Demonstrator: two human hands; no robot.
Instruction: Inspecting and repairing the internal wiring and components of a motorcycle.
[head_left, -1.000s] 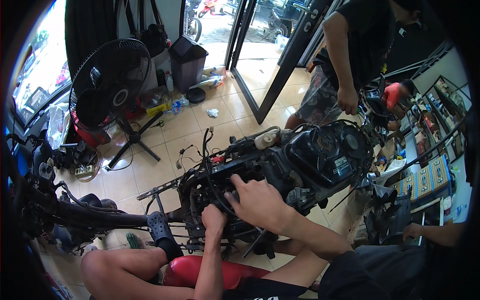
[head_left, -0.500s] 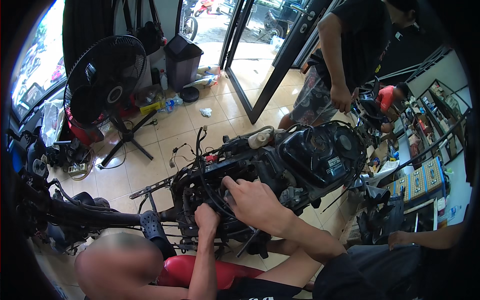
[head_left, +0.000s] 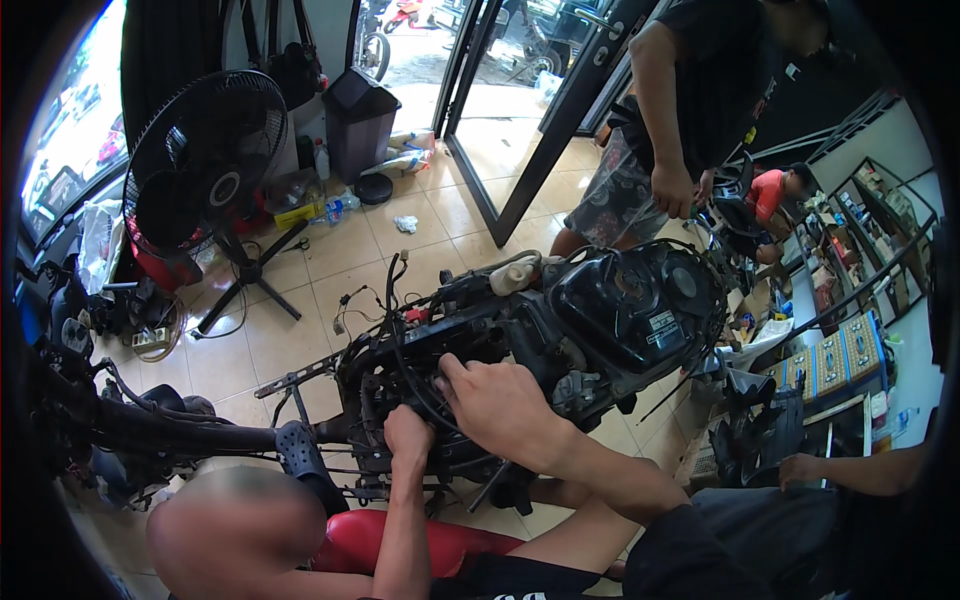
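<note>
- One stripped motorcycle (head_left: 535, 345) amid tiled floor (head_left: 330, 260), open room toward one fan (head_left: 205, 165).
- Left hand (head_left: 409, 432) curled against it, right hand (head_left: 495, 400) bent-fingered over it; whether either grips, cannot tell.
- One bin (head_left: 360, 125) at the floor's far edge, near one open door (head_left: 562, 130).

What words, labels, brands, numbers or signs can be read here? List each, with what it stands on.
None can be read.
White label on the black tank: too small.
Round badge on the fan: too small.
White print on dark cloth, lower edge: cut off.
</note>
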